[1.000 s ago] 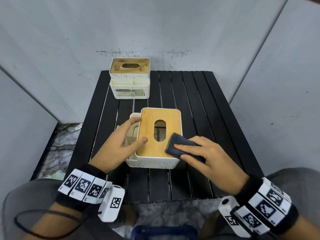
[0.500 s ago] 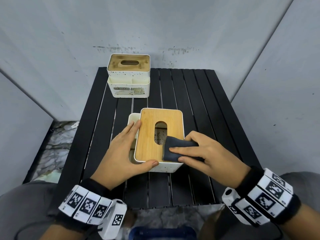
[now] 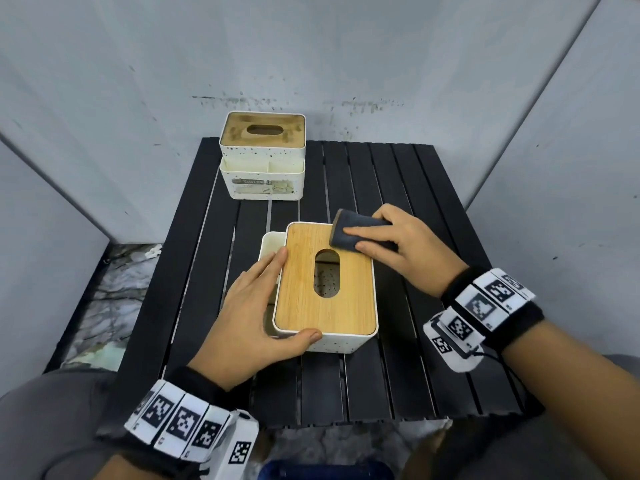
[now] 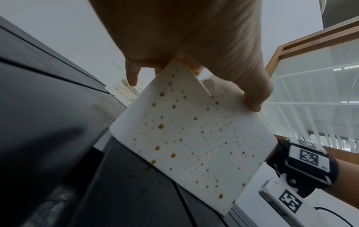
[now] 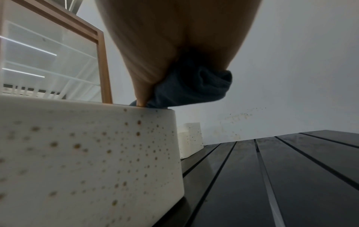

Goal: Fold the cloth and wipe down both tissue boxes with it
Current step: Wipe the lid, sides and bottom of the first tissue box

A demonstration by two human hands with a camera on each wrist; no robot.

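The right hand holds the folded cloth between fingers and thumb, pressing it on the lid of the near box, at its far right corner. The left hand lies with its fingers straight, bracing that box's left edge and near wall. The far box stands at the back of the bench.

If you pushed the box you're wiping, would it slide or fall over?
Probably slide: the near tissue box sits low and wide on the smooth slatted table, so tipping seems unlikely. It looks empty through the slot, so likely light; the left hand bracing it hints it shifts easily.
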